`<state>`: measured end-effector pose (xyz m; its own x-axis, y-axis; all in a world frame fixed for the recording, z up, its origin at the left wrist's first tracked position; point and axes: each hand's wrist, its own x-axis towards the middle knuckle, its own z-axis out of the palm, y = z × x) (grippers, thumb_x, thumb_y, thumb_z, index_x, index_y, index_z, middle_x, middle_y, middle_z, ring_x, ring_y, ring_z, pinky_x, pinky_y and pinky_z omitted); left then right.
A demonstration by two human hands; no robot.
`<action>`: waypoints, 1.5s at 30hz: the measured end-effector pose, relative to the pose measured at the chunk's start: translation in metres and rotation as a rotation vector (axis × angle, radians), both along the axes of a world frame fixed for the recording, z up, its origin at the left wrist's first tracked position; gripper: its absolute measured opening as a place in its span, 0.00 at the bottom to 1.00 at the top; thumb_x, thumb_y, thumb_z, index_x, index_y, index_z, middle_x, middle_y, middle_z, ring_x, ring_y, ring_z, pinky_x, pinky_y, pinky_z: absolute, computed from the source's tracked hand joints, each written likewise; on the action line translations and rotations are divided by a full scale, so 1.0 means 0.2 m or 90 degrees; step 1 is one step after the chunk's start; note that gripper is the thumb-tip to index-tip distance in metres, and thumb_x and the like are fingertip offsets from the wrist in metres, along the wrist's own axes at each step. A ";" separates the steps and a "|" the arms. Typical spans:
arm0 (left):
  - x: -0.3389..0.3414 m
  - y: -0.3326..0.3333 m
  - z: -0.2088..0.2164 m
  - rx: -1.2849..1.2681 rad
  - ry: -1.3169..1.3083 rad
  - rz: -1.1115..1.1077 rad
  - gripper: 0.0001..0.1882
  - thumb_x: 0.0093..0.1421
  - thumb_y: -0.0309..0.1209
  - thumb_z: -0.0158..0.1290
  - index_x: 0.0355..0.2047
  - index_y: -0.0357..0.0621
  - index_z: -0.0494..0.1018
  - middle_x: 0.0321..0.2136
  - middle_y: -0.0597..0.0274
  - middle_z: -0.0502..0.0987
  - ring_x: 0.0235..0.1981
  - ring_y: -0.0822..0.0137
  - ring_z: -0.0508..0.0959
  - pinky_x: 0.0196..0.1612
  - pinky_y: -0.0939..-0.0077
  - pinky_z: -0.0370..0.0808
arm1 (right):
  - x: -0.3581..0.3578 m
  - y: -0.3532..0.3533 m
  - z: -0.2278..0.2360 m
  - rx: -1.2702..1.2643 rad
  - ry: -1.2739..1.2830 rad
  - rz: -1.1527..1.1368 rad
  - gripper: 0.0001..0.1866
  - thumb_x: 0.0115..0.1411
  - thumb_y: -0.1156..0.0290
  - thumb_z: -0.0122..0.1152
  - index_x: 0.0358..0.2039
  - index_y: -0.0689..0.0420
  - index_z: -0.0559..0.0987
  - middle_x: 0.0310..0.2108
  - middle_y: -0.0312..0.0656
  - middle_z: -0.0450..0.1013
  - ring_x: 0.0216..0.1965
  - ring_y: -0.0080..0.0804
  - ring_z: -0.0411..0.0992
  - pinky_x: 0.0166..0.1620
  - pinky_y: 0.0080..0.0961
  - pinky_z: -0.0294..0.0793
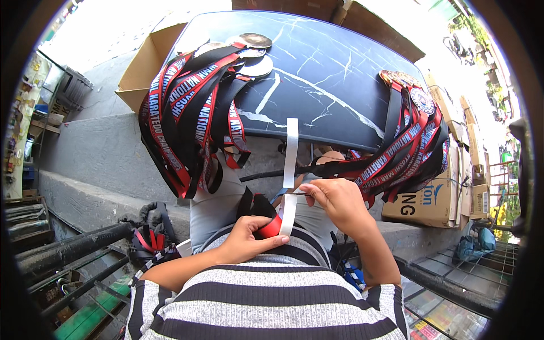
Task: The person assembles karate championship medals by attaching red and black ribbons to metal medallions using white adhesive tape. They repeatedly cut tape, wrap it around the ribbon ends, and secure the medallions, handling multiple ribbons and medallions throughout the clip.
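Note:
My left hand (252, 239) is closed on a red ribbon (271, 226) in front of my lap, with thumb and fingers pinching it. A short white strip (288, 215), which looks like tape, lies along the ribbon and rises from my fingers. Another white strip (292, 153) hangs from the near table edge, its lower end just above the first. My right hand (337, 204) is closed beside the gap between the strips. From its fingertips a thin dark blade-like tool (298, 194) reaches across the white strip; the rest of it is hidden in the hand.
Medals on red and black printed ribbons (198, 113) drape over the left of the dark marble-patterned table (317, 73); more ribbons (402, 141) hang at the right. Cardboard boxes (425, 198) stand right, with another box (144, 65) at left. Metal racks (73, 272) flank me.

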<state>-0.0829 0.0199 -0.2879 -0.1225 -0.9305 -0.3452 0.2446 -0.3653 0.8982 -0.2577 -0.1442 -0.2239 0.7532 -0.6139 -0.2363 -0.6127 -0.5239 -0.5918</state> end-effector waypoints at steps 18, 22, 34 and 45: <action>-0.01 -0.02 -0.01 -0.079 -0.066 -0.024 0.14 0.55 0.35 0.68 0.29 0.36 0.79 0.22 0.69 0.78 0.27 0.83 0.72 0.30 0.82 0.68 | -0.03 0.10 -0.06 0.166 -0.341 -0.149 0.03 0.56 0.79 0.68 0.31 0.63 0.82 0.26 0.30 0.75 0.24 0.10 0.61 0.26 0.13 0.57; -0.04 -0.04 -0.01 -0.063 -0.041 0.003 0.13 0.54 0.33 0.69 0.31 0.35 0.79 0.23 0.68 0.79 0.28 0.84 0.72 0.33 0.82 0.70 | -0.01 0.08 0.01 0.094 -0.357 -0.154 0.01 0.58 0.81 0.66 0.31 0.63 0.81 0.26 0.31 0.75 0.25 0.11 0.63 0.26 0.12 0.60; -0.07 -0.04 -0.06 -0.148 -0.108 -0.083 0.15 0.57 0.35 0.67 0.29 0.33 0.78 0.19 0.65 0.77 0.24 0.85 0.68 0.27 0.81 0.67 | 0.13 -0.44 0.01 0.002 -0.473 -0.229 0.04 0.62 0.74 0.66 0.34 0.62 0.82 0.25 0.25 0.72 0.27 0.08 0.63 0.29 0.10 0.60; -0.04 -0.07 -0.08 -0.254 -0.201 -0.141 0.18 0.55 0.38 0.67 0.24 0.33 0.77 0.17 0.55 0.73 0.18 0.69 0.69 0.25 0.73 0.66 | 0.18 -0.45 -0.06 -0.064 -0.277 -0.153 0.07 0.58 0.74 0.69 0.32 0.66 0.81 0.24 0.30 0.73 0.27 0.10 0.64 0.30 0.13 0.65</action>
